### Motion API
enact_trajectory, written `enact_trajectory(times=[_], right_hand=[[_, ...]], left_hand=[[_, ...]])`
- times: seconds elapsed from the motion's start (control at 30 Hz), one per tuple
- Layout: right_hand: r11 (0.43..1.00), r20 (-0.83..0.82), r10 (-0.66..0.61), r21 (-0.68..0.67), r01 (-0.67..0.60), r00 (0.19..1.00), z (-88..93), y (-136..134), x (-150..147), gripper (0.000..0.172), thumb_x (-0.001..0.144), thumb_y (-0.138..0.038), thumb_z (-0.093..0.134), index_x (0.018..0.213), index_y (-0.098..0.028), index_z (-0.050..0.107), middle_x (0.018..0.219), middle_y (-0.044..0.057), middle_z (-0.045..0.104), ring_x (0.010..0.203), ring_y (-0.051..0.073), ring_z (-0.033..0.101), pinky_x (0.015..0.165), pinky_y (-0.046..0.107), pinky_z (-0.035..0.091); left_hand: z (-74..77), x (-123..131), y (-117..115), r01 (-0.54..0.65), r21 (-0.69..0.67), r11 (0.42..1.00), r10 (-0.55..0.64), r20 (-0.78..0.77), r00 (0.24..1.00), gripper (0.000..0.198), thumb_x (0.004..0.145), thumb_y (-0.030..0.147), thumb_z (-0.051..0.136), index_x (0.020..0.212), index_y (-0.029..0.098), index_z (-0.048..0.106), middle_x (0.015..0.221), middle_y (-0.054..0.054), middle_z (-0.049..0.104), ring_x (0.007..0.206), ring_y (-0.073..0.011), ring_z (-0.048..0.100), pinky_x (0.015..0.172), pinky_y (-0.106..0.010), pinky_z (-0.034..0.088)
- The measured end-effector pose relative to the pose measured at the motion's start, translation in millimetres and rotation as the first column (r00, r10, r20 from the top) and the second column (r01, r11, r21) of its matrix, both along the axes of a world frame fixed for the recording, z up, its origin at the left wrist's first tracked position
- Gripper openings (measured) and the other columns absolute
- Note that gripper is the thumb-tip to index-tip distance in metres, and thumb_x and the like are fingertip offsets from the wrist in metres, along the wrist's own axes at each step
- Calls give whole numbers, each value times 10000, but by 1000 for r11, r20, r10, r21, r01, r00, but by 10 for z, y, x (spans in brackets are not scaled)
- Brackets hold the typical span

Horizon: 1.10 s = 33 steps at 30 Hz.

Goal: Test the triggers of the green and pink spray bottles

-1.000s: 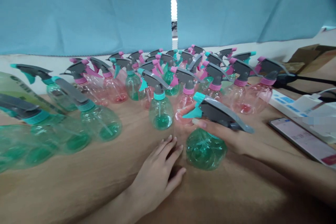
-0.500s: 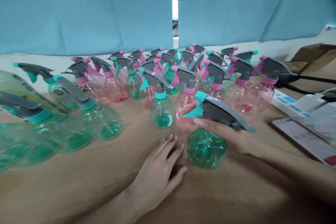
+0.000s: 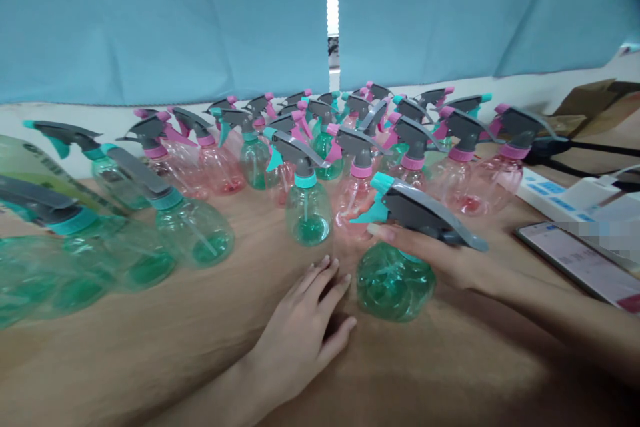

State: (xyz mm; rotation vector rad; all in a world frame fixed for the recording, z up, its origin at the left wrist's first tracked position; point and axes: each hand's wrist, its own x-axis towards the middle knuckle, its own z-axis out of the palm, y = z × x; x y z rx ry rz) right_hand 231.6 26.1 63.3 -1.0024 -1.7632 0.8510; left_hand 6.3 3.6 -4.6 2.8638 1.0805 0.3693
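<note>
My right hand (image 3: pixel 435 250) is closed around the neck of a green spray bottle (image 3: pixel 396 283), below its grey sprayer head with a teal nozzle and trigger. The bottle is upright at the tabletop; its neck and some of my fingers are partly hidden. My left hand (image 3: pixel 305 323) lies palm down on the brown table, fingers stretched out and holding nothing, just left of that bottle. Beyond my left fingertips stands another green spray bottle (image 3: pixel 309 217) with a little green showing at its base. A pink spray bottle (image 3: pixel 353 203) is behind my right fingers.
Several green spray bottles (image 3: pixel 195 233) line the left side. Many pink and green ones crowd the back, before a blue cloth (image 3: pixel 150 20). At the right lie a phone (image 3: pixel 575 263), a white power strip (image 3: pixel 555 197) with cables, and a cardboard box (image 3: pixel 593 103).
The right fingertips behind the teal trigger show slightly less than before. Both hands and the bottles otherwise keep their places.
</note>
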Motion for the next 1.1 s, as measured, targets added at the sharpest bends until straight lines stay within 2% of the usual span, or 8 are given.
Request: enact_trajectory(times=[0.13, 0.33, 0.57, 0.87, 1.0, 1.1], right_hand=[[999, 58, 16, -32, -14, 998, -73, 27, 44, 187, 881, -391, 562, 902, -262, 694, 807, -6, 670, 693, 154, 607, 671, 300, 511], [999, -39, 4, -47, -6, 999, -125, 48, 16, 188, 878, -404, 562, 860, -251, 669, 770, -6, 651, 682, 151, 592, 612, 277, 490], [998, -75, 8, -61, -13, 997, -131, 47, -14, 231, 866, -463, 561, 854, -247, 641, 734, -8, 615, 663, 148, 574, 613, 278, 475], [998, -36, 61, -31, -62, 998, -37, 17, 24, 200, 879, -417, 565, 845, -234, 636, 761, -7, 615, 682, 141, 575, 619, 266, 482], [997, -24, 53, -50, -54, 998, -28, -4, 18, 144, 892, -365, 561, 967, -269, 638, 774, -25, 620, 661, 130, 568, 643, 266, 485], [998, -51, 62, -27, -63, 997, -16, -11, -9, 210, 897, -361, 555, 1092, -305, 607, 885, -24, 641, 703, 130, 573, 684, 272, 480]], left_hand=[[5, -5, 3, -6, -1, 1000, 6, 6, 1000, 438, 974, 365, 477, 1349, 140, 477, 1444, -131, 451, 1354, -279, 369, 1069, -456, 370], [1, -3, 12, -5, -8, 1000, 5, 5, 1000, 443, 974, 360, 481, 1351, 128, 474, 1446, -139, 445, 1352, -284, 371, 1067, -467, 369], [0, -7, 5, -9, -9, 1000, 10, 16, 1000, 457, 981, 374, 460, 1370, 136, 447, 1443, -129, 451, 1353, -273, 372, 1067, -461, 373], [-12, -13, 6, -15, -11, 1000, 15, 15, 1000, 469, 983, 387, 451, 1376, 130, 438, 1448, -132, 446, 1355, -276, 368, 1073, -461, 366], [-7, -10, 6, -15, -15, 1000, 15, 17, 1000, 456, 982, 383, 455, 1368, 138, 449, 1446, -127, 449, 1350, -274, 377, 1072, -458, 367], [-4, -10, 8, -16, -13, 1000, 16, 10, 1000, 463, 976, 377, 471, 1358, 115, 459, 1443, -140, 449, 1349, -279, 378, 1073, -460, 365]])
